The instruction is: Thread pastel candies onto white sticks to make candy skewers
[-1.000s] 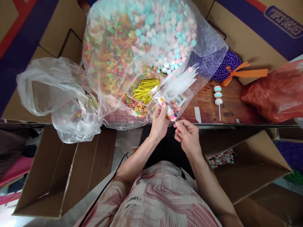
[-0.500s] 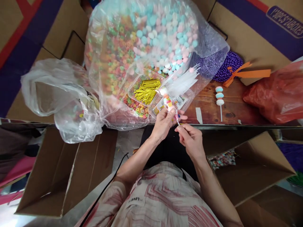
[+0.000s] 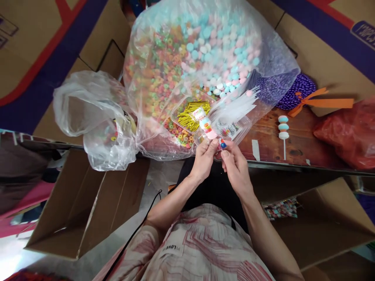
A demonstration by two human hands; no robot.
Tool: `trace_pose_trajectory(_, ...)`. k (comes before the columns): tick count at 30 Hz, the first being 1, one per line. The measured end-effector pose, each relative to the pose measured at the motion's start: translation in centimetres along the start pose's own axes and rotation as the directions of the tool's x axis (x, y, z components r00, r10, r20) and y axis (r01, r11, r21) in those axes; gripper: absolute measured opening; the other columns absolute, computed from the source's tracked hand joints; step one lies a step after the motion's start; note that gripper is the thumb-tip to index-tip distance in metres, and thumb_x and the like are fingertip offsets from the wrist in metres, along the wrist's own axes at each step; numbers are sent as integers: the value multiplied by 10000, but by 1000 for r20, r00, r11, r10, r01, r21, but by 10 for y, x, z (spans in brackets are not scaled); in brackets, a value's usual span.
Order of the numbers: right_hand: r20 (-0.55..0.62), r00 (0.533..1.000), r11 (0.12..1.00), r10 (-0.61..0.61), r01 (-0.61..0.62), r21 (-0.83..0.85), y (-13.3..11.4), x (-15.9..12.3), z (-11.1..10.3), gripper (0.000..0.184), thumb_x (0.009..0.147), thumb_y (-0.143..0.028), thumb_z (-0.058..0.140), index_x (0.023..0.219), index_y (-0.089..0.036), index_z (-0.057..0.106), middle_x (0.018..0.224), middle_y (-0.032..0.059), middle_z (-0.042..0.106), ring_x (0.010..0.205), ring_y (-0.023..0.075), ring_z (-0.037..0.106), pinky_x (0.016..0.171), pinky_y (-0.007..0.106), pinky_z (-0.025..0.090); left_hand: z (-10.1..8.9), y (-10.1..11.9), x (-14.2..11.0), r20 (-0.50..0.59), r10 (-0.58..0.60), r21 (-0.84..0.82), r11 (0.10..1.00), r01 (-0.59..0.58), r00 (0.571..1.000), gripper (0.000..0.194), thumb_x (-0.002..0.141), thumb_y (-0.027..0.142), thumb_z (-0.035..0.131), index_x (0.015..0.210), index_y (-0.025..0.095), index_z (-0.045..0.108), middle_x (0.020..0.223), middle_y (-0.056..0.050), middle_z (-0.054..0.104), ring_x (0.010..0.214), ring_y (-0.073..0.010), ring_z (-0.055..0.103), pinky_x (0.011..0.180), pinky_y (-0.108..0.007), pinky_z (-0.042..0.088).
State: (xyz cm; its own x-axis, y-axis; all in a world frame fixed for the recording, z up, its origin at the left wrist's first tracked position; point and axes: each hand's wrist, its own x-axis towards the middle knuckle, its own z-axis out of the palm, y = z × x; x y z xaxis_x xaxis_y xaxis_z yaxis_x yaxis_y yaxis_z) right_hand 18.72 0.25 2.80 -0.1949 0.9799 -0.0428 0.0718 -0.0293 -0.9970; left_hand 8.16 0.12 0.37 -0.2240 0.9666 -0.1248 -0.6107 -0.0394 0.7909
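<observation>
**Candy skewer held at the table edge, both hands closed on it**

The skewer [image 3: 207, 127] stands tilted up and to the left above the near edge of the table [image 3: 293, 144], its candy stack wrapped in a clear sleeve: a white piece on top, coloured rings in the middle, a pink piece below. A second ago the right hand was apart from the candy, pinching only the tip of the stick; now it has closed in against the left hand, and the skewer has turned from lying across the fingers to pointing upward.

The left hand [image 3: 205, 158] grips the lower end of the stack between thumb and fingers, wrist bent up from below. The right hand [image 3: 236, 168] is narrowed to a pinch at the base, fingertips touching the left hand's; the stick itself is hidden between them.

Just behind the skewer lies a clear tray [image 3: 231, 127] with thin white sticks [image 3: 238, 103] fanned above it, and beside that a bundle of shiny gold ties [image 3: 195, 111]. Over them slumps a big crinkled bag [image 3: 205, 50] of ring candies and pastel discs. To the right, a finished skewer [image 3: 283, 128] lies flat on the wood, well apart from the hands. An open box [image 3: 88, 210] sits on the floor to the left.
</observation>
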Motion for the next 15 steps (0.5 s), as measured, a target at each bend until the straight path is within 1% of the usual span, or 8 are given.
trace_pose_trajectory(2, 18, 998, 991, 58, -59, 118, -2, 8, 11, 438, 894, -610, 742, 730, -221, 626, 566, -37, 532, 478, 93, 399, 455, 254, 308, -7, 10, -2, 46, -6, 5, 1000, 6, 999, 434, 852, 620, 828, 943, 199, 777, 767, -8, 743, 534, -90, 552, 544, -242, 498)
trace_pose_trajectory(4, 122, 980, 955, 159, -184, 234, -3, 15, 24, 495, 886, -644, 725, 665, -222, 592, 469, -62, 432, 424, 85, 323, 431, 254, 267, -16, 27, -4, 108, -43, -16, 999, 45, 993, 450, 855, 618, 827, 1037, 209, 780, 802, -22, 745, 550, -105, 556, 552, -259, 514)
trace_pose_trajectory(7, 358, 910, 946, 210, -282, 161, -10, 29, 38, 480, 912, -629, 669, 676, -214, 621, 460, -54, 456, 404, 93, 338, 437, 257, 275, -35, 57, -7, 87, -43, -102, 993, 52, 995, 438, 787, 535, 915, 1045, 204, 789, 827, -33, 712, 658, -138, 602, 620, -279, 550)
trace_pose_trajectory(8, 428, 884, 973, 187, -228, 45, -13, 35, 41, 455, 934, -584, 649, 675, -210, 631, 491, -33, 509, 428, 106, 398, 460, 261, 304, -41, 64, -8, 42, -21, -130, 991, 26, 999, 426, 767, 504, 939, 1026, 200, 790, 793, -18, 673, 675, -137, 595, 637, -273, 551)
trace_pose_trajectory(10, 503, 857, 967, 111, 24, -255, -20, 54, 48, 367, 960, -419, 625, 663, -205, 640, 581, 6, 607, 534, 140, 530, 541, 274, 367, -53, 74, -6, -89, 62, -167, 983, -77, 994, 393, 734, 452, 975, 940, 182, 777, 698, 24, 552, 665, -113, 538, 655, -242, 535)
trace_pose_trajectory(12, 457, 890, 797, -6, 280, -535, -27, 80, 58, 258, 946, -239, 596, 700, -205, 666, 697, 28, 680, 688, 178, 615, 648, 292, 410, -63, 77, -5, -222, 129, -166, 972, -168, 966, 347, 756, 404, 970, 842, 165, 735, 646, 55, 431, 617, -82, 443, 634, -205, 495)
trace_pose_trajectory(13, 397, 915, 695, -71, 331, -639, -28, 94, 64, 216, 948, -187, 571, 778, -206, 702, 795, 45, 725, 783, 203, 647, 702, 304, 429, -66, 77, -4, -265, 135, -160, 970, -181, 955, 328, 788, 380, 950, 808, 160, 708, 639, 62, 394, 592, -71, 392, 606, -190, 463)
trace_pose_trajectory(15, 290, 948, 522, -129, 314, -793, -28, 121, 81, 201, 984, -183, 547, 951, -193, 745, 1012, 107, 773, 952, 258, 680, 777, 335, 457, -70, 75, -3, -305, 100, -159, 975, -155, 947, 292, 859, 335, 889, 791, 155, 669, 641, 68, 357, 557, -58, 306, 539, -166, 380)
